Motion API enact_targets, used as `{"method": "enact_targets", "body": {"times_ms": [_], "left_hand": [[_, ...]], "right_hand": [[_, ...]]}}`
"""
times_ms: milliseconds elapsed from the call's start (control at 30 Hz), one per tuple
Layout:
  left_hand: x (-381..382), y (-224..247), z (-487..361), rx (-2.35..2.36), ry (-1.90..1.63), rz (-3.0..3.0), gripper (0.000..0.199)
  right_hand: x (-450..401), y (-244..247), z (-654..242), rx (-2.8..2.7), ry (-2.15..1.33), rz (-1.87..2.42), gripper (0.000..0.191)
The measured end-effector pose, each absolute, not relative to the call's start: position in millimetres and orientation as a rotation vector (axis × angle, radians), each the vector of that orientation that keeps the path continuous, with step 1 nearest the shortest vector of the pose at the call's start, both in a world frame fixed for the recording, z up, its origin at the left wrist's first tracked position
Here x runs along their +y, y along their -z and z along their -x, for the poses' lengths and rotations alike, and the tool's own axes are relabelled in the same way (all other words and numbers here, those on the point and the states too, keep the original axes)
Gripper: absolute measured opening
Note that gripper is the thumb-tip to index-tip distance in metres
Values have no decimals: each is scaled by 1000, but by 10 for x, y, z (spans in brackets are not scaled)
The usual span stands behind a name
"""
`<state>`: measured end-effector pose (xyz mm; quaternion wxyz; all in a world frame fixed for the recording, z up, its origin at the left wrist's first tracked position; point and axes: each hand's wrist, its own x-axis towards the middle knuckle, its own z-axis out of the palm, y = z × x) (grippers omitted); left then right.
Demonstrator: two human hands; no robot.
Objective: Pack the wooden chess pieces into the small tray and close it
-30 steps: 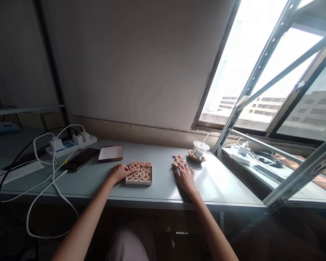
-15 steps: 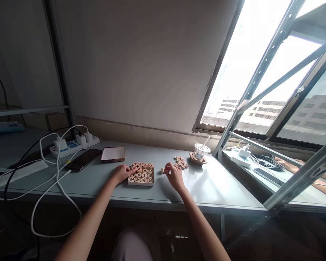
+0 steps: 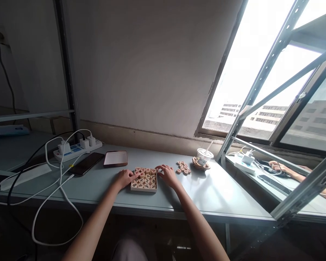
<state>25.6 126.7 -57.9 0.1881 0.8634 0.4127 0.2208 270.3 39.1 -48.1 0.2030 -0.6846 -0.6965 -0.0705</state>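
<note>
A square box (image 3: 143, 190) on the table is filled with round wooden pieces bearing red and black characters. My left hand (image 3: 125, 178) is at the box's left side, its fingers touching a piece (image 3: 141, 174) that sits higher than the others near the upper left. Beside the right edge of the box is my right hand (image 3: 167, 174), fingers bent and apart, fingertips at the box's upper right corner. To the right lies a loose group of similar pieces (image 3: 183, 167). The reddish-rimmed box lid (image 3: 115, 158) lies hollow side up behind my left hand.
At the left are a black phone (image 3: 87, 164), a power strip (image 3: 78, 149) and looped white cables (image 3: 60, 185). A lidded plastic cup (image 3: 204, 155) stands in a brown holder at the right. Beyond the metal shelf frame, another person's hand (image 3: 281, 167) rests near cables.
My right hand has moved left to the box's edge, and the single piece it was near on the table is gone from there. My left fingers reach further over the box. The view has shifted slightly.
</note>
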Motion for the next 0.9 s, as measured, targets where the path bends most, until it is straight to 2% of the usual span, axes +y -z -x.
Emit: {"method": "enact_targets", "body": {"times_ms": [133,300,500,667,767,900], "left_hand": [[1268,583,-254,1177,-598,-2418,62],[1228,536,-236,1166,-606,-2435,63],[1276,598,-248,1132,-640,-2406,60],[1310,641,-246,1135,-631,-2396,60],[1301,620,-236,1142,-630,-2387,61],[1290,599,-225,1136,-610,-2406,62]], "right_hand": [[505,494,-2705,-1889,75,1812,19],[526,593,-2670,-1859,66,1769,33],[494,534,-2685,-1655,3,1635,18],[400,363,-2558,-1518,-322,1334,38],[363,348,-2431,-1614,-401,1288,32],[318,360,-2334,-1691,-312,1350,25]]}}
